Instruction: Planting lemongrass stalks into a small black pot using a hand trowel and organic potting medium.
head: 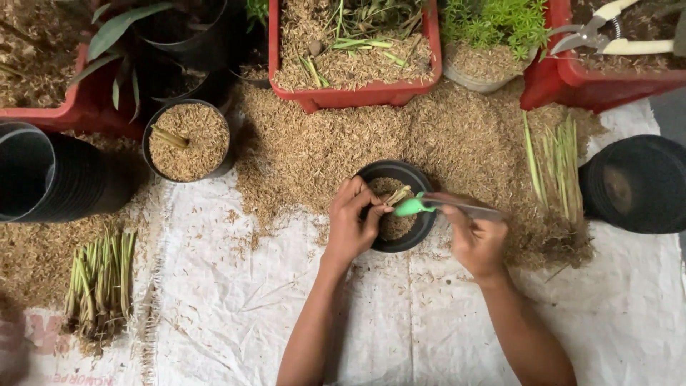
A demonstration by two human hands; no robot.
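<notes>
My left hand (351, 227) pinches the cutting (397, 195) upright at frame centre in the black pot (427, 223); right hand (477, 239) grips the green scoop (414, 207), just right.

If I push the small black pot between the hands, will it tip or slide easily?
The small black pot looks like thin plastic, partly filled with husk, so probably light. It would likely slide on the loose husk. Its squat shape suggests tipping is unlikely.

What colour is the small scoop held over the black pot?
Green, with a grey handle; the head view shows the scoop in the right hand.
</notes>
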